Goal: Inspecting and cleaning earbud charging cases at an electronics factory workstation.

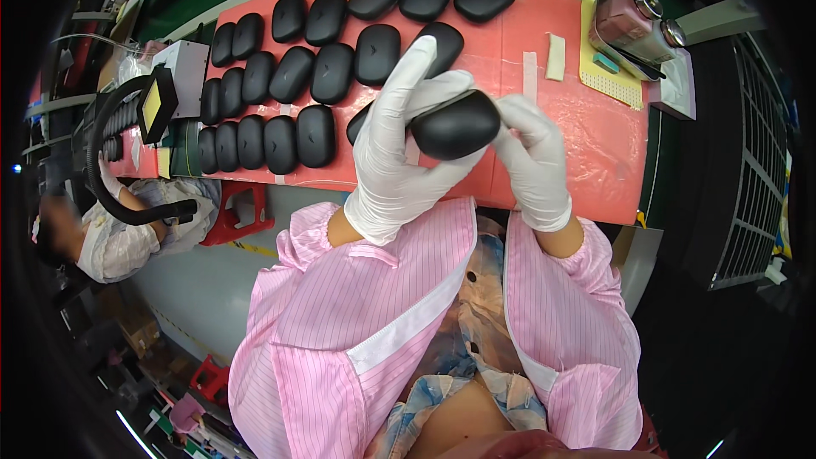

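A smooth black oval case [459,126] is held up in front of me, above the near part of the red-covered table. My left hand [393,166], in a white glove, grips it from the left, with the index finger stretched up past it. My right hand [537,161], also gloved in white, has its fingers bent and pressed together at the case's right end. The palm sides of both hands are partly hidden. Behind my left hand, another black case [359,123] is partly covered. Several similar cases [315,134] lie in three rows on the table to the left and beyond.
The red table cover [586,144] reaches right of my hands, with a pale strip [556,57] on it. Metal-topped bottles [631,17] stand in a holder by a yellow pad [608,76]. A lamp on a bent black arm [95,144] and a seated person [127,234] are left.
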### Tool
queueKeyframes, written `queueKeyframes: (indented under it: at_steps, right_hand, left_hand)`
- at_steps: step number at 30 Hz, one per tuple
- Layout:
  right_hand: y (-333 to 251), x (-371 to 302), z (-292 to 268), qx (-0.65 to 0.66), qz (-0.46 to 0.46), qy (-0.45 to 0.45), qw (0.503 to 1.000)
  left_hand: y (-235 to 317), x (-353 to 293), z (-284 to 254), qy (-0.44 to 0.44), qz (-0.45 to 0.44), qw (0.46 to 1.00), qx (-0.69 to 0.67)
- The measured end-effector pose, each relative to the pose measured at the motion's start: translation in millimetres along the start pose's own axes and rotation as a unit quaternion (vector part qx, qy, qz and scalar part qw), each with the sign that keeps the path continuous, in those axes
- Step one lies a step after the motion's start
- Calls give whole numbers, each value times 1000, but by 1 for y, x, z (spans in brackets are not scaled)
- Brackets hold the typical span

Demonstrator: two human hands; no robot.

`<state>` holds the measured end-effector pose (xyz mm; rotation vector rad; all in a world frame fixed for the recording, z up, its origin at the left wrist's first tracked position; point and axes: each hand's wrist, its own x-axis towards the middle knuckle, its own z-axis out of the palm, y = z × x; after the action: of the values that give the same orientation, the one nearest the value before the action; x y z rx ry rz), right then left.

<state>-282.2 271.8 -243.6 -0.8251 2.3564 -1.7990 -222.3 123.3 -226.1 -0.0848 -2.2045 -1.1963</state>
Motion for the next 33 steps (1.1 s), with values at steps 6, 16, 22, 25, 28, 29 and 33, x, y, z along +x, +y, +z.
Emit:
queueKeyframes:
  at_steps: [6, 16, 22, 25, 28, 29, 33]
  right_hand:
    - [-7, 6, 2, 247, 108, 22, 963]
    - [16, -19, -29, -172, -161, -38, 971]
    - [21, -21, -29, -130, -11, 10, 991]
    - [19, -19, -28, 237, 115, -71, 962]
    - [24, -20, -33, -100, -142, -20, 985]
    - [25, -20, -34, -98, -141, -19, 985]
    - [26, -23, -29, -76, -120, 16, 990]
  left_hand:
    - [2, 2, 3, -1, -2, 999, 43]
    - [-1, 8, -2, -47, -25, 993, 101]
    - [-8, -2, 10, -87, -156, 963, -201]
    - [-2, 1, 12, -112, -163, 915, -352]
    - [7, 11, 1, -152, -349, 825, -417]
    - [4, 11, -1, -196, -380, 820, -381]
    - [9, 5, 6, -192, -290, 853, -390]
